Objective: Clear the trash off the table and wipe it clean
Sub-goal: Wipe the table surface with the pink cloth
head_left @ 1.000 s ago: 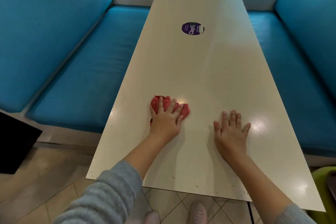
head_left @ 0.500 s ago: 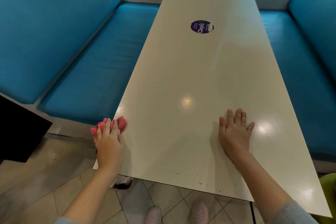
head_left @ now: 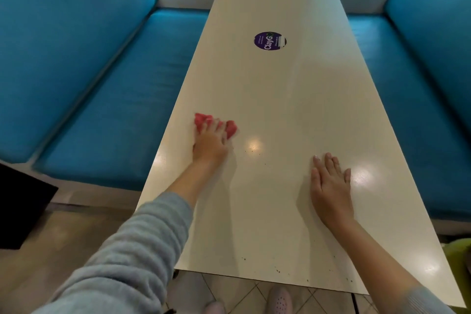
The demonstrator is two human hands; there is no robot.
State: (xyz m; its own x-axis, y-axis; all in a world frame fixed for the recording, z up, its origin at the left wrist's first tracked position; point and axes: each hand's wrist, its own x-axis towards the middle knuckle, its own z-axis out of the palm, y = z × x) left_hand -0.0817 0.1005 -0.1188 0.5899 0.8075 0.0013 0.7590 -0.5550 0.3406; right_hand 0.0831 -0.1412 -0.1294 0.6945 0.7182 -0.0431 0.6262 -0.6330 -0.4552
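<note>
From the head view: pressed the cloth (head_left: 203, 120) onto the table (head_left: 293, 99) with the left hand (head_left: 210, 146), close to the left edge, somewhat nearer than the middle of the top. Laid fingers over the red wad, seemingly straight and pushing down rather than clenched round it, though too blurred to swear to. Rested the right hand (head_left: 331, 186) flat on the near right part of the top, fingers straight and together, grasping nothing, well apart from the cloth. Saw no bulky trash on the top, only a round purple sticker (head_left: 270, 41) farther up the middle. Spotted a few dark specks (head_left: 254, 153) just right of the cloth, between the two hands, and more crumbs (head_left: 277, 270) strung along the near edge, nearer than either hand. Judged the clearing done and the wiping only partly so. Reckoned the coming stroke to hinge on this: dirt lying right of and nearer than the cloth, on a top running long from near to far, with the left hand the closer one to the specks. Expected a pull rightward, then back toward the near edge, minding not to flick crumbs onto the blue bench (head_left: 89, 115) at left.
</note>
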